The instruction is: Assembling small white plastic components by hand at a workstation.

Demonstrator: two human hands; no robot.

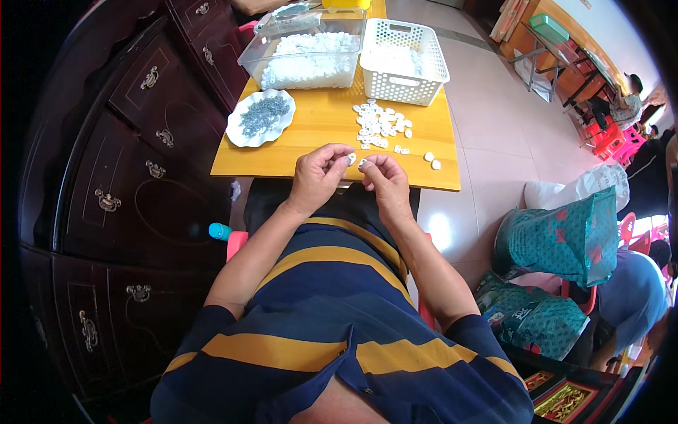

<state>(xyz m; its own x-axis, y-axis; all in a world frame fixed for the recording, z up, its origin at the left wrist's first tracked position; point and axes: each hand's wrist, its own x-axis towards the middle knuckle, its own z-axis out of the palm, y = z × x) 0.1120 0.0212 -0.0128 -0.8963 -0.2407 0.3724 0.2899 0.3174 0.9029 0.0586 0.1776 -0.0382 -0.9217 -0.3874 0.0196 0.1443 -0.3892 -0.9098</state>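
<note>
Over the near edge of the wooden table [321, 159], my two hands are close together. My left hand [318, 177] pinches a small white plastic piece [351, 160] between thumb and fingertips. My right hand [389, 185] is also closed in a pinch, on a small piece [362, 163] too little to make out fully. Beyond my right hand lies a loose pile of small white plastic pieces [381, 126], some with holes. Two round white pieces [435, 165] are to the right of it. Left of my hands, a white scalloped plate [239, 136] holds many small grey pieces [265, 115].
At the table's back stand a clear tub [311, 78] full of white pieces and a white perforated basket [399, 90]. Dark drawers [134, 141] line my left. Green bags [558, 237] sit on the floor at right, near another person [632, 304]. A blue-capped bottle [219, 231] is at lower left.
</note>
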